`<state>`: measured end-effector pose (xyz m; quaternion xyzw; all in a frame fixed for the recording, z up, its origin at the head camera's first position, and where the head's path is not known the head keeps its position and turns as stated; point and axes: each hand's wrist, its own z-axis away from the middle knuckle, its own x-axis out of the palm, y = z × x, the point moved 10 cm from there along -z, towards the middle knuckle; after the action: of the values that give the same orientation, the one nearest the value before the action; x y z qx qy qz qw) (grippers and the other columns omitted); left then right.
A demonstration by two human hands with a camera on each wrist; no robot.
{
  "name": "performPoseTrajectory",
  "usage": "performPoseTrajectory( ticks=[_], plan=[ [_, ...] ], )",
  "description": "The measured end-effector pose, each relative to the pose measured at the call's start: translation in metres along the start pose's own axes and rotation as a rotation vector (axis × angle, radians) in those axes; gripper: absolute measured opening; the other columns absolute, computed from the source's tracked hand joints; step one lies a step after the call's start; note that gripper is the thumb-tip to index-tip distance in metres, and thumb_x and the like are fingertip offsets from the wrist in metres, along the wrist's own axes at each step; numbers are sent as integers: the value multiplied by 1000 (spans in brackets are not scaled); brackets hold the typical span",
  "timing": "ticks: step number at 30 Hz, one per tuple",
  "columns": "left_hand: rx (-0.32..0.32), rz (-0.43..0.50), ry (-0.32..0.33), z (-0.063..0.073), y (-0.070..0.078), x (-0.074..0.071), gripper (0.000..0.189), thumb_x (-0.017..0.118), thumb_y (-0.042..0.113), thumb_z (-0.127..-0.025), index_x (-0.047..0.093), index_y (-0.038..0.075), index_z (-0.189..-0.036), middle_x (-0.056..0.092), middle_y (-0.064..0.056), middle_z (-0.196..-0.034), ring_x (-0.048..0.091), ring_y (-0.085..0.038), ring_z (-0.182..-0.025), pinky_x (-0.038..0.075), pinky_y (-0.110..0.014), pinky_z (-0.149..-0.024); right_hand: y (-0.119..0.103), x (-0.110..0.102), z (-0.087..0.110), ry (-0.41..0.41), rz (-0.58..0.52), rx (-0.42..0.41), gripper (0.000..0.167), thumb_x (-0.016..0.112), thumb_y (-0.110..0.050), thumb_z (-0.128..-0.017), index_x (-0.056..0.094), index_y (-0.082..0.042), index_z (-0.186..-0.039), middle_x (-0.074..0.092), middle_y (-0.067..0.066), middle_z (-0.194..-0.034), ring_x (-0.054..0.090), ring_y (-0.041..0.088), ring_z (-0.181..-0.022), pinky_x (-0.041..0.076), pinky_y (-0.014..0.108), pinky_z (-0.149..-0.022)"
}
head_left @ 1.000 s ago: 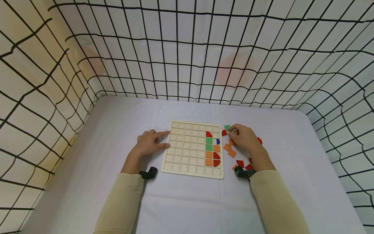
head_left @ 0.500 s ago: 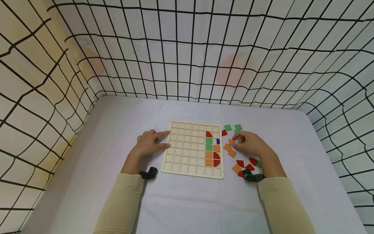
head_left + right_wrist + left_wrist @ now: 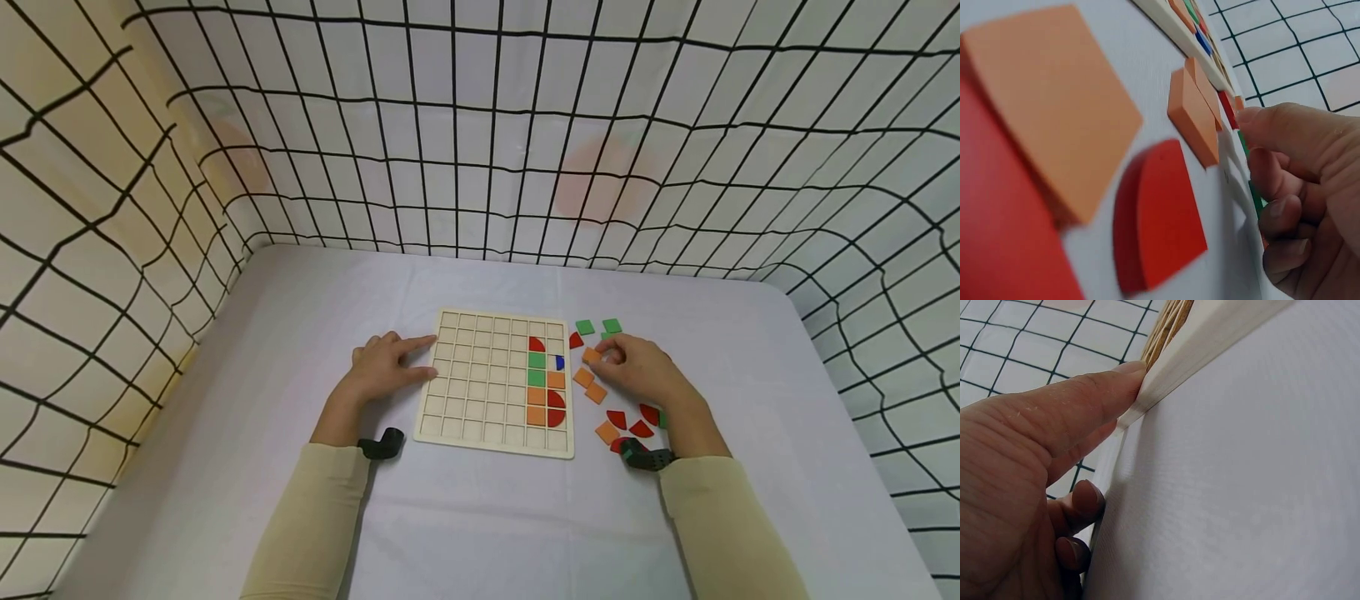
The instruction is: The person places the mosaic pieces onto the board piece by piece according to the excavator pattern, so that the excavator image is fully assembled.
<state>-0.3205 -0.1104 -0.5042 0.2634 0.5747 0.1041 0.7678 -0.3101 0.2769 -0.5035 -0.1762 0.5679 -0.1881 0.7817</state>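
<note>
Your right hand (image 3: 641, 368) pinches a flat orange square tile (image 3: 590, 355) just off the right edge of the cream gridded wooden board (image 3: 476, 389), while your left hand (image 3: 378, 369), thumb and forefinger spread, touches the board's opposite edge.

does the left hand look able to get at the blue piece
Probably yes, by reaching across: the left hand touches the left edge of the board, with only bare cells and a flat green tile before the blue piece.
</note>
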Motion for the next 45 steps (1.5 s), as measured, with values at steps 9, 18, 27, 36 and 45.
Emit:
performPoseTrajectory(
  ticks=[9, 18, 27, 36, 45],
  plan=[
    [5, 11, 4, 0, 2, -1, 66, 73, 53, -88, 53, 36, -149, 56, -5, -98, 45, -23, -88, 30, -48, -87, -25, 3, -4, 35, -48, -45, 41, 69, -41, -95, 63, -13, -124, 57, 4, -84, 54, 21, -79, 42, 31, -67],
    [10, 3, 1, 0, 2, -2, 66, 72, 53, -89, 52, 36, -150, 55, -6, -98, 44, -23, -87, 30, -47, -86, -52, 16, -13, -14, -55, -101, 36, 71, -38, -95, 65, -15, -121, 55, 4, -87, 53, 20, -77, 43, 30, -64],
    [15, 4, 8, 2, 3, -3, 65, 73, 52, -89, 54, 36, -149, 55, -5, -95, 44, -22, -85, 30, -46, -84, -76, 22, -19, -16, -32, -184, 34, 71, -38, -95, 65, -18, -122, 56, 3, -83, 49, 19, -65, 39, 31, -59],
    [11, 4, 3, 0, 1, -2, 66, 73, 52, -89, 53, 36, -149, 55, -5, -96, 44, -22, -86, 30, -46, -84, -97, 31, -28, -40, -15, -250, 32, 68, -38, -96, 66, -17, -121, 57, 1, -79, 49, 18, -66, 41, 31, -62],
    [10, 11, 3, 1, 0, -2, 66, 73, 53, -89, 53, 37, -149, 55, -5, -96, 44, -23, -87, 30, -46, -86, -116, 38, -34, -59, 54, -259, 34, 68, -37, -98, 67, -16, -124, 60, 0, -82, 53, 16, -73, 43, 31, -71]
  ],
)
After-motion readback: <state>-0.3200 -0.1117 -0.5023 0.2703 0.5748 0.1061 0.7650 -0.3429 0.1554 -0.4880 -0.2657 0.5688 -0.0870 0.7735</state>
